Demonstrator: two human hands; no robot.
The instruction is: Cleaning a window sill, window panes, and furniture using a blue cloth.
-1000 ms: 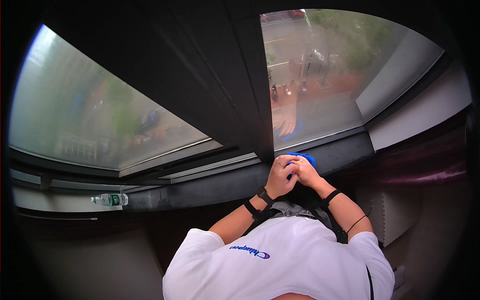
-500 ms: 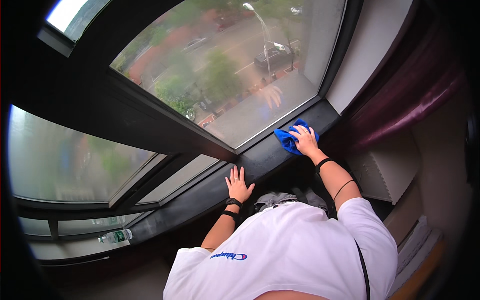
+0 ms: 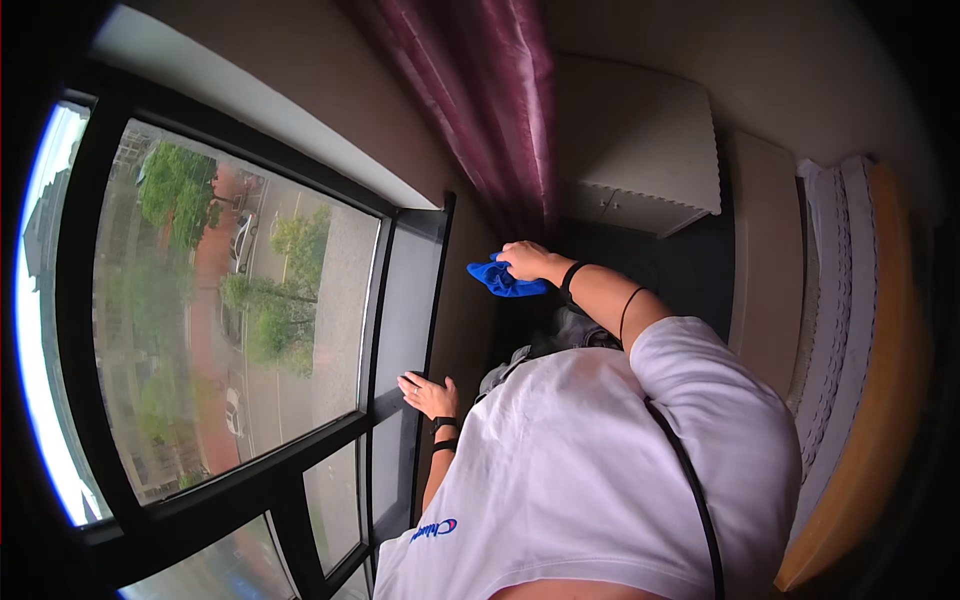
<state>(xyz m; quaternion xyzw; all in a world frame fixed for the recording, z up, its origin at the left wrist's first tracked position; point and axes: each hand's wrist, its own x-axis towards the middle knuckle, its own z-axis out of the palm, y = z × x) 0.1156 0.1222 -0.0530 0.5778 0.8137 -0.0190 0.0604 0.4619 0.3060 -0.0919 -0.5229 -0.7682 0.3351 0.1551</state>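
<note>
A blue cloth [image 3: 508, 280] hangs bunched from my right hand [image 3: 525, 260], whose fingers are closed on its upper edge. That hand is held in the air to the right of the windowsill, just below the hem of the purple curtain [image 3: 515, 120]. My left hand [image 3: 430, 395] lies flat on the dark windowsill [image 3: 408, 290], fingers stretched toward the glass and holding nothing.
The dark-framed window [image 3: 240, 310] fills the left side, with a street and trees beyond the glass. Past the curtain stands a pale cabinet [image 3: 640, 140] with a scalloped edge. White bedding [image 3: 850, 300] on a wooden-coloured frame [image 3: 895, 350] is at the right.
My view has turned to the right. My right hand has lifted the blue cloth off the windowsill and away from the window. My left hand stays on the sill.
</note>
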